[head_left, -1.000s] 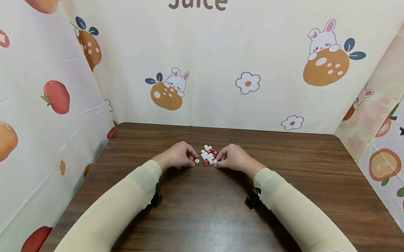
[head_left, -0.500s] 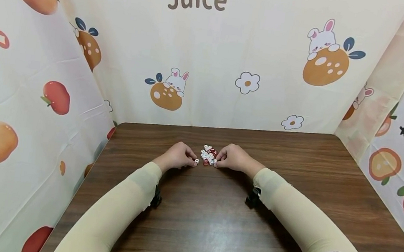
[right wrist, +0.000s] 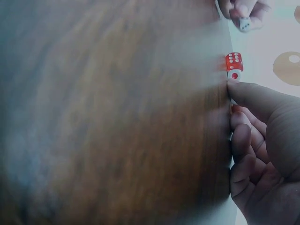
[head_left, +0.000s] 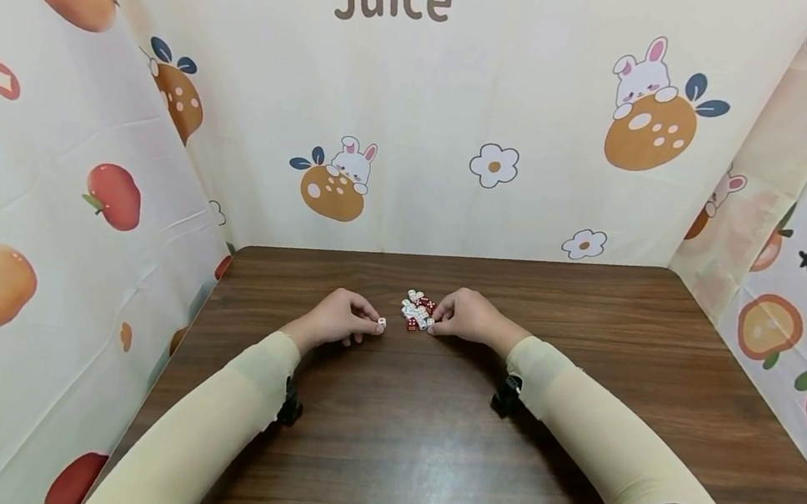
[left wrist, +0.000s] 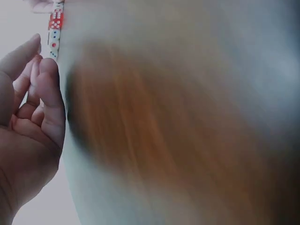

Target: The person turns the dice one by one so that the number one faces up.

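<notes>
Between its thumb and forefinger, my left hand [head_left: 335, 317] pinches a white die [head_left: 381, 322], held just left of a small cluster of dice [head_left: 415, 308]. The right wrist view shows dark pips on that die [right wrist: 244, 24]. My right hand [head_left: 469, 316] is at the right side of the cluster, its thumb and forefinger on a white die [head_left: 430, 322]. From the right wrist, this die [right wrist: 234, 75] shows one red pip at the thumb tip, in line with a red die [right wrist: 234, 61]. The cluster mixes white and red dice, packed close together.
The dice lie on a brown wood-grain table [head_left: 381, 434], toward its back edge. A white curtain [head_left: 422, 103] printed with fruit, rabbits and flowers hangs behind and along both sides. A dark wrist camera [head_left: 507, 395] hangs under the right forearm.
My left hand closed its fingertips on the white die, then moved left and slightly toward me with it, away from the cluster. My right hand has stayed in place.
</notes>
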Tool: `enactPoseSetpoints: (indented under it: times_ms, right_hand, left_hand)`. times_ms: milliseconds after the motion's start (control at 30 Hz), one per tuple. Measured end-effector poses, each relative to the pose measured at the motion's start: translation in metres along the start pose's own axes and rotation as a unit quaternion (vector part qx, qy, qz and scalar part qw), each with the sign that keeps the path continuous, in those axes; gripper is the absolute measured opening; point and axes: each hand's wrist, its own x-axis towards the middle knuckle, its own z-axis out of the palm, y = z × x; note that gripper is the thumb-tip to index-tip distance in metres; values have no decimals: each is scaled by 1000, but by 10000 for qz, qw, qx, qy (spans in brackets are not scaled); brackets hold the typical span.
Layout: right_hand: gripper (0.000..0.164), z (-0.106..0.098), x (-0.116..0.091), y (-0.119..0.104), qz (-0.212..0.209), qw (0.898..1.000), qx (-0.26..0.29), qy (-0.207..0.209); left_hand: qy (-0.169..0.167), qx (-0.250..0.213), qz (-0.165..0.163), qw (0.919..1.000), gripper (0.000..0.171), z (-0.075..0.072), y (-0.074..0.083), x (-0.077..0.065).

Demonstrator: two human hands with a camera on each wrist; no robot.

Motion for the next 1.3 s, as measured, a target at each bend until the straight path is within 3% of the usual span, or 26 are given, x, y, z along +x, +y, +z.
enactPoseSetpoints:
  times_ms: [300, 500, 933, 1300]
  right_hand:
    - [14, 0, 0, 1, -35, 10000, -12, 31]
    - [14, -1, -3, -1, 27, 9999, 90, 77]
    - [13, 1, -2, 1, 51, 9999, 46, 79]
    - [14, 1, -3, -1, 66, 9999, 80, 74]
  left_hand:
    - [-8, -57, -289, 9996, 20, -13, -6, -27]
    - [-130, 77, -326, 9994, 21, -18, -14, -38]
    - [-226, 222, -456, 9985, 19, -23, -22, -35]
    - [-113, 253, -576, 9980, 18, -22, -20, -35]
